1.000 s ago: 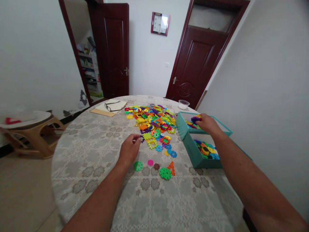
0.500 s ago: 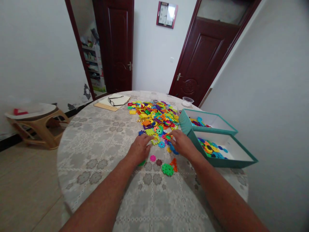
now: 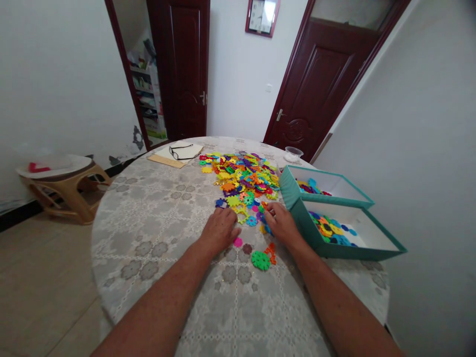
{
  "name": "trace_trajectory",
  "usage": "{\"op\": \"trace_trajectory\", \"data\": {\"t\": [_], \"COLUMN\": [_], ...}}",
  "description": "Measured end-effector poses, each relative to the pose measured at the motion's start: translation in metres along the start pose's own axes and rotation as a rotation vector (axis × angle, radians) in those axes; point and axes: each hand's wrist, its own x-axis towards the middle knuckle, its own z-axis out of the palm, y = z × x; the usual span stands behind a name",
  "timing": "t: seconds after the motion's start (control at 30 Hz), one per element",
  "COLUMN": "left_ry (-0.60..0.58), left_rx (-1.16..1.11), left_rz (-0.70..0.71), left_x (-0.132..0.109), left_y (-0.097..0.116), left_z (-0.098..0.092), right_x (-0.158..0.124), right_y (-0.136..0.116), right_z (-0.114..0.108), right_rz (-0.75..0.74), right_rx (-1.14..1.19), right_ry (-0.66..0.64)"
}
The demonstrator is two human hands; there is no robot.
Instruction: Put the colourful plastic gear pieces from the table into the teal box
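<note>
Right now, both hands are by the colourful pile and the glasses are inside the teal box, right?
Not quite. The head view shows the glasses lying on the white notepad at the far edge of the table, not inside the teal box. The rest holds: the left hand and right hand are both at the near edge of the colourful pile.

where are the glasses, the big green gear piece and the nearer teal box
glasses (image 3: pixel 181 150), head view, on the bridge between the lenses
big green gear piece (image 3: pixel 261 260), head view, on its centre
nearer teal box (image 3: pixel 312 232), head view, on its outer left wall
</note>
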Motion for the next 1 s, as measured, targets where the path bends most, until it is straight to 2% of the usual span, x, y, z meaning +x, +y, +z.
{"op": "trace_trajectory", "data": {"t": [0.1, 0.2, 0.37, 0.6, 0.8, 0.9, 1.0], "left_ry": [0.022, 0.042, 0.095, 0.166, 0.081, 0.046, 0.024], "left_rx": [-0.016, -0.027, -0.092, -0.524, -1.025, -1.117, -1.115], "left_rz": [-0.018, -0.022, -0.112, -0.107, -0.209, -0.241, -0.257], "left_x": [0.001, 0.003, 0.007, 0.008, 0.011, 0.013, 0.012], "left_y": [0.001, 0.0, -0.004, -0.002, -0.002, 0.001, 0.004], "left_z": [0.002, 0.005, 0.009, 0.01, 0.009, 0.003, -0.004], "right_x": [-0.002, -0.005, -0.009, -0.009, -0.005, -0.004, -0.003], "right_y": [-0.01, -0.025, -0.038, -0.036, -0.033, -0.035, -0.04], "right_z": [-0.005, -0.005, 0.003, 0.011, 0.019, 0.018, 0.003], "right_rz": [-0.022, -0.03, -0.019, 0.105, 0.242, 0.26, 0.23], "right_rx": [0.123, 0.179, 0.228, 0.431, 0.647, 0.754, 0.73], "right_ry": [0.026, -0.032, -0.106, -0.133, -0.152, -0.136, -0.163]}}
